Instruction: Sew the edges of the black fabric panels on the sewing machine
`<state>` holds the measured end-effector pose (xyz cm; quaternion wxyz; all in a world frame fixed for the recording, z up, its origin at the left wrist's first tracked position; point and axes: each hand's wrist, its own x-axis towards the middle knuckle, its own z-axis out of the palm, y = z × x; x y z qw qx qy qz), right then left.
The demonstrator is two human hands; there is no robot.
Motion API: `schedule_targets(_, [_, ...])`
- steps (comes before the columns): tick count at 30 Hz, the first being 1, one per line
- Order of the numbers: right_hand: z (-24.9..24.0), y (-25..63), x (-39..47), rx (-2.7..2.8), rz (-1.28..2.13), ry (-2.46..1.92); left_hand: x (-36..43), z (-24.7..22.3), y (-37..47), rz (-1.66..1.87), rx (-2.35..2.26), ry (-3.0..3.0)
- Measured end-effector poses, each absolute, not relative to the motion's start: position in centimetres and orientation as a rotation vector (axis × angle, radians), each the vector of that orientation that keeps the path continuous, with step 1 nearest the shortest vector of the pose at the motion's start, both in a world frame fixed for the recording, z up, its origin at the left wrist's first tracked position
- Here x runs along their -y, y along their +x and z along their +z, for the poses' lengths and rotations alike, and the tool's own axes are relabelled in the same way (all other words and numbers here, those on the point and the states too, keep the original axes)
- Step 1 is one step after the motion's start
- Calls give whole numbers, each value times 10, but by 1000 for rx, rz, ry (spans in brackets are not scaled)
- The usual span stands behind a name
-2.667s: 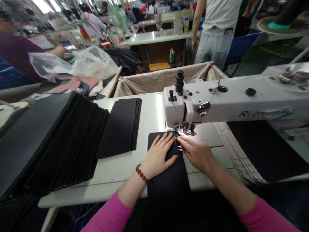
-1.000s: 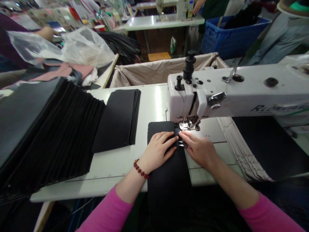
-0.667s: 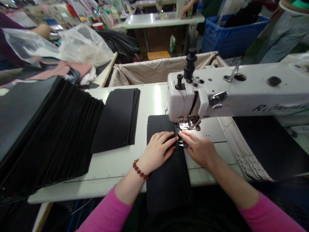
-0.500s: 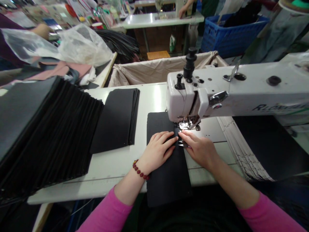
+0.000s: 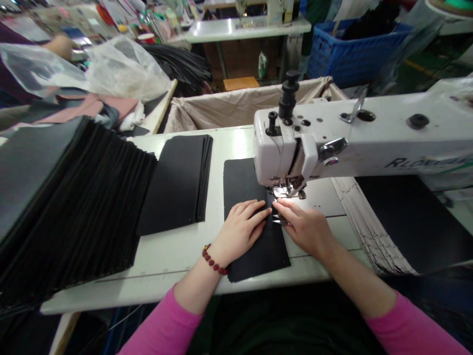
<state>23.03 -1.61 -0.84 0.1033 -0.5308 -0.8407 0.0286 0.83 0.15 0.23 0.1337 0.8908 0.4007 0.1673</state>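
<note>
A black panel [image 5: 240,180] lies under the sewing machine head [image 5: 273,153], with its right edge by the presser foot [image 5: 283,191]. My left hand [image 5: 240,230] rests flat on this panel, fingers stretched toward the foot and a little apart. My right hand [image 5: 308,228] holds thread snips [image 5: 281,221], their pointed blades sticking out to the left beneath the fingers. The index fingertip of that hand touches the panel's edge just in front of the foot. The handles of the snips are hidden in the palm.
On the left stand a tall stack of black panels [image 5: 81,207] and a smaller pile [image 5: 173,182]. Pale-edged black pieces [image 5: 410,222] lie right of the machine. Behind the table hangs a beige cloth-lined bin [image 5: 214,111]; a blue basket [image 5: 340,54] stands farther back.
The black panel has slid away from me under the machine head; its near edge now lies on the table instead of overhanging. Both hands stay almost in place.
</note>
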Motion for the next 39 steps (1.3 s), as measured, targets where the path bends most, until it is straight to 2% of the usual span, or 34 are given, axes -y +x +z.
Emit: schedule_targets(39, [-10,231,16,2455,109,-1567,-5,-3,9,514,-1287,2537])
